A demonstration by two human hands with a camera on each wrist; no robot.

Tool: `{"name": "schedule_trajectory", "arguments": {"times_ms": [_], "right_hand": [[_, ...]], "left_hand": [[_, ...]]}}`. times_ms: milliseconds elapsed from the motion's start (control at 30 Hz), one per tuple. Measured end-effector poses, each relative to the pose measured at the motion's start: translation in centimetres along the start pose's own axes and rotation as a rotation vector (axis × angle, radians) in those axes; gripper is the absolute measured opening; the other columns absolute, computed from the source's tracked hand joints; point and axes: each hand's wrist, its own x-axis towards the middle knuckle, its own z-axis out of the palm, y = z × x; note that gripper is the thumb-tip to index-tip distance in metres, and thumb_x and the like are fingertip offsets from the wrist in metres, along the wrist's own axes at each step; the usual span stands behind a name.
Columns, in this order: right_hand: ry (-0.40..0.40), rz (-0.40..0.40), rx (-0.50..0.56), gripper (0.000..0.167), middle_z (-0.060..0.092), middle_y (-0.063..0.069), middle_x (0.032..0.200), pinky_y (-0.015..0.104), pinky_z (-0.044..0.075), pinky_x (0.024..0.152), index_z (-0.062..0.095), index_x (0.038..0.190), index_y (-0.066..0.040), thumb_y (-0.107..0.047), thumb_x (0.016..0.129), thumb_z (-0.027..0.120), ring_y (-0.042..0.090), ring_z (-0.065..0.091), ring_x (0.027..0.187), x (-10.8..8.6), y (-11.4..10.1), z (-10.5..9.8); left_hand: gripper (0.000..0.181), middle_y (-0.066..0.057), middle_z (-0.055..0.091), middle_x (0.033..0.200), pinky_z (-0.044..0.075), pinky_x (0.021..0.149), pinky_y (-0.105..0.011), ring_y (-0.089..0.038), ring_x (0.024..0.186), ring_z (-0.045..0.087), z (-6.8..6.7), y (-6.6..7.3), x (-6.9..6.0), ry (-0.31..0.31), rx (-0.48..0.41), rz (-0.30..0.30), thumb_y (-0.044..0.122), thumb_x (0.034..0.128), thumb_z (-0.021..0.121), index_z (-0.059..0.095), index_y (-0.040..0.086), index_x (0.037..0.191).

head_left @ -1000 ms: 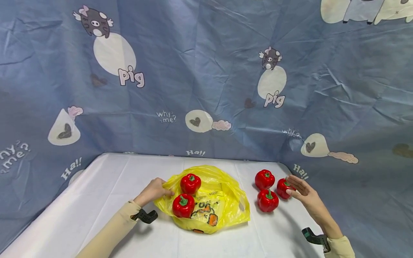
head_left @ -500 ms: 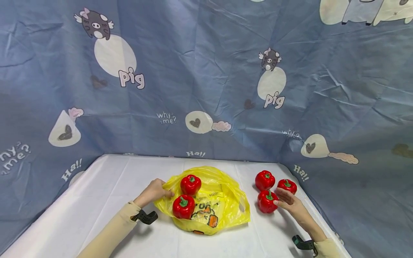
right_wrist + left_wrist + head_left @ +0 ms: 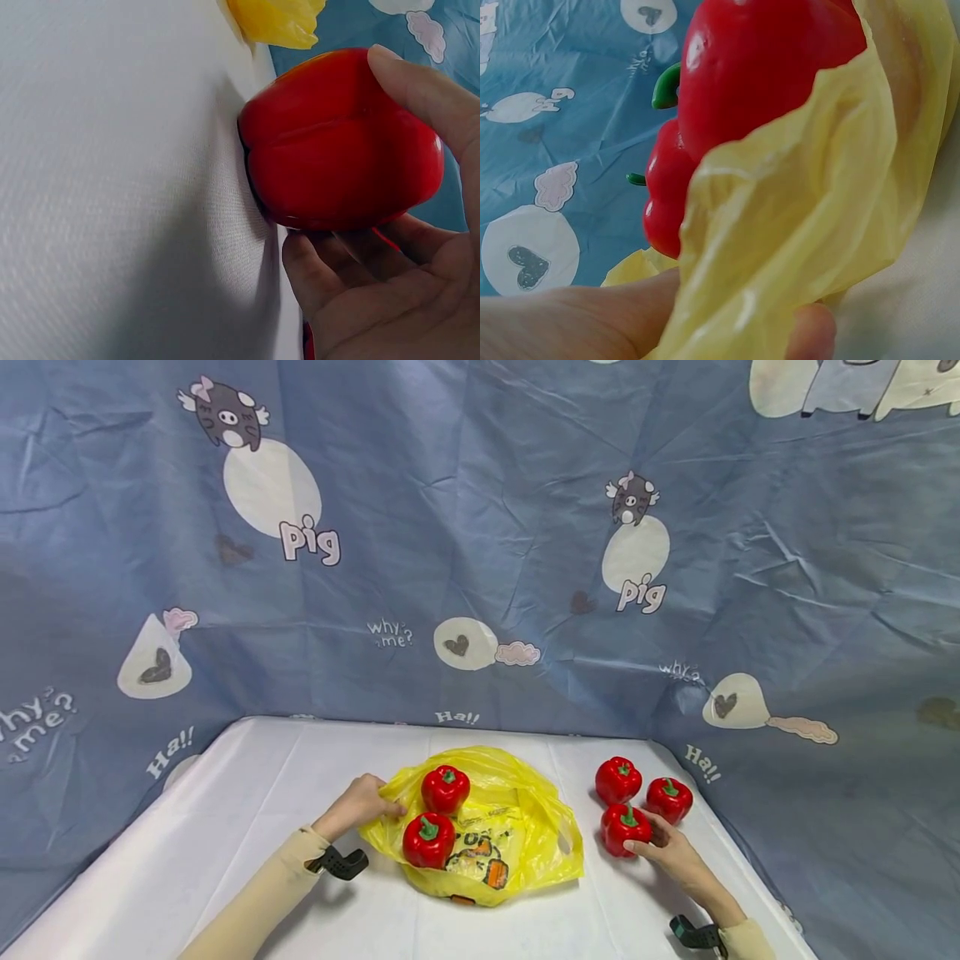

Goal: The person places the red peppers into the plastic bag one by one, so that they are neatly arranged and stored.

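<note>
A yellow plastic bag [image 3: 525, 827] lies spread with its mouth open on the white table. My left hand [image 3: 361, 803] pinches its left edge; in the left wrist view the thumb shows beside the folded yellow film. Two red bell peppers with green stems, a rear one [image 3: 446, 789] and a front one [image 3: 428, 841], sit at the bag's left side. Over on the right, my right hand [image 3: 671, 853] grips the nearest red bell pepper [image 3: 621, 832] of a group of three. In the right wrist view, thumb and fingers hold that bell pepper [image 3: 337, 150] from opposite sides, close to the tablecloth.
Two more red bell peppers, one at the back [image 3: 618, 779] and one on the right [image 3: 669, 799], stand just behind the gripped one. The white-covered table [image 3: 300, 777] ends at a blue printed curtain [image 3: 480, 552] behind and at the sides.
My right hand has moved left and toward me from the right-hand bell pepper to the front one, and its fingers have closed round it. The left hand has stayed at the bag's edge.
</note>
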Motion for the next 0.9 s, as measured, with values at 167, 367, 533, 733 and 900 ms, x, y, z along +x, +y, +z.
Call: {"name": "schedule_trajectory", "arguments": {"times_ms": [167,367,533,733,900], "right_hand": [[0.012,-0.004,0.003,0.075,0.041,0.024,0.145,0.045,0.046,0.101,0.036,0.144,-0.003,-0.032,0.085,0.072,0.039,0.044,0.131,0.1,-0.1,-0.1],[0.041,0.007,-0.007,0.075,0.049,0.024,0.138,0.041,0.051,0.094,0.038,0.143,-0.001,-0.033,0.085,0.073,0.033,0.054,0.122,0.1,0.0,-0.1],[0.059,0.024,-0.034,0.077,0.050,0.024,0.138,0.043,0.050,0.095,0.039,0.142,-0.001,-0.035,0.082,0.074,0.035,0.054,0.121,-0.1,-0.1,-0.1],[0.061,0.024,-0.028,0.075,0.050,0.022,0.138,0.043,0.050,0.095,0.041,0.141,-0.002,-0.037,0.083,0.073,0.034,0.054,0.122,-0.8,-1.5,-0.2],[0.043,0.002,0.004,0.074,0.049,0.021,0.140,0.043,0.049,0.098,0.038,0.143,-0.004,-0.037,0.086,0.071,0.032,0.053,0.124,-1.3,-3.4,-0.2]], "left_hand": [[0.019,-0.003,0.057,0.059,0.044,0.048,-0.024,-0.011,0.051,0.052,-0.1,0.1,0.1,0.005,0.009,0.007,0.014,0.0719,0.080,0.065,0.002,0.070],[0.018,-0.003,0.057,0.059,0.044,0.048,-0.023,-0.011,0.051,0.052,-0.1,0.0,0.1,-0.002,0.005,0.009,0.013,0.0723,0.079,0.065,0.001,0.071],[0.020,-0.001,0.055,0.057,0.042,0.047,-0.023,-0.010,0.050,0.050,-0.1,0.0,0.1,-0.009,0.009,0.010,0.014,0.0722,0.079,0.064,0.002,0.069],[0.019,-0.002,0.055,0.058,0.042,0.047,-0.023,-0.011,0.050,0.050,0.0,0.0,0.0,-0.006,0.016,0.009,0.014,0.0724,0.079,0.064,0.003,0.069],[0.019,-0.002,0.056,0.059,0.043,0.048,-0.023,-0.011,0.051,0.052,0.1,0.0,0.0,0.000,0.011,0.010,0.014,0.0724,0.079,0.064,0.002,0.070]]}}
